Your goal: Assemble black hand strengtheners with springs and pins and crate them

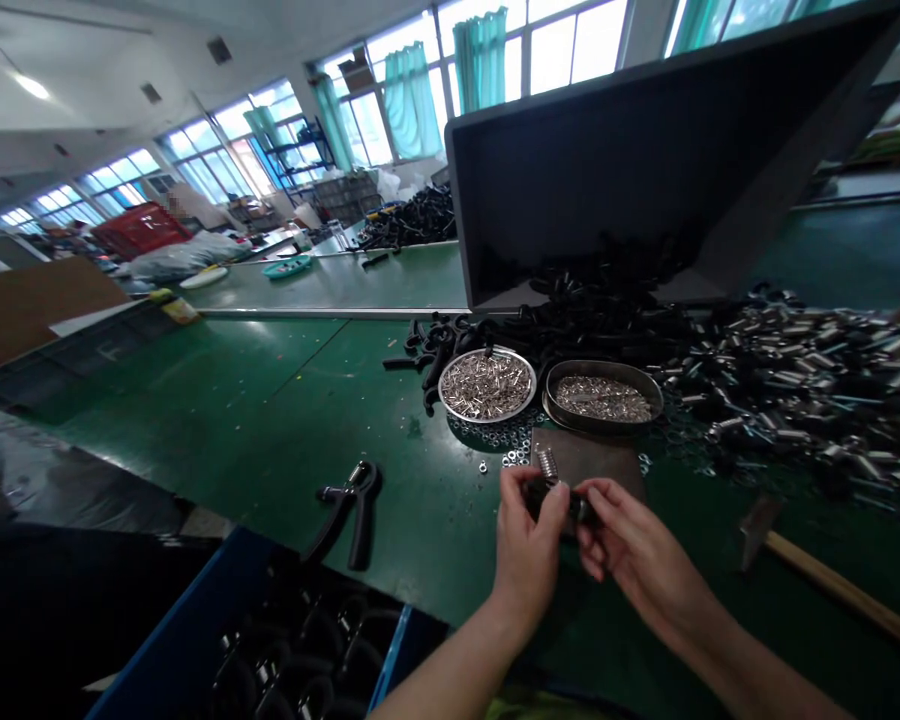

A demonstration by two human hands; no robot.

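My left hand (529, 545) is closed around a black hand-grip part, and a coiled metal spring (546, 462) sticks up just beyond its fingers. Beside it, my right hand (630, 535) pinches the other end of the dark part (581, 508); my fingers cover much of it. Both hands are over the near side of a flat metal plate (600, 460). To the left lies an assembled hand gripper (352, 510) with two black handles and a spring at the top. A hammer (817, 565) with a wooden handle rests to the right.
A round dish (487, 385) and an oval tin (604, 398) hold small metal pins. Loose nuts (516, 457) lie before them. Springs and handles (825, 390) are heaped at right, below a large dark bin (607, 180). A blue crate (397, 655) of hand grippers stands at the front.
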